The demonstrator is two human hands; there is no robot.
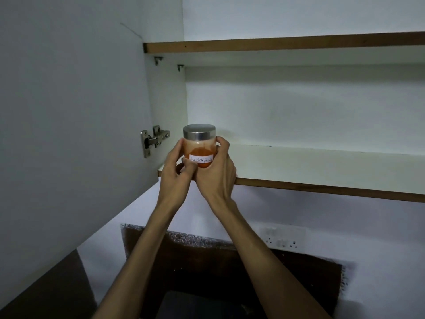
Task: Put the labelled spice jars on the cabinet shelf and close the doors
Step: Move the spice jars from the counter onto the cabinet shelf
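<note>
Jar: clear glass with a flat metal lid, orange-red powder inside, white handwritten label reading "Red chilli Powder"; upright at the left front corner of the lower shelf.
Left hand: fingers curled on the jar's left side.
Right hand: wrapped round its right side, thumb at the back.
Door: open at left, hinge just beside the jar.
Upper shelf: above.
Socket: on the wall below.

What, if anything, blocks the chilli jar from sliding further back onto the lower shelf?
Nothing visible does. Both hands, left hand and right hand, grip the jar at the lower shelf front left corner; the shelf surface behind it shows bare.
</note>
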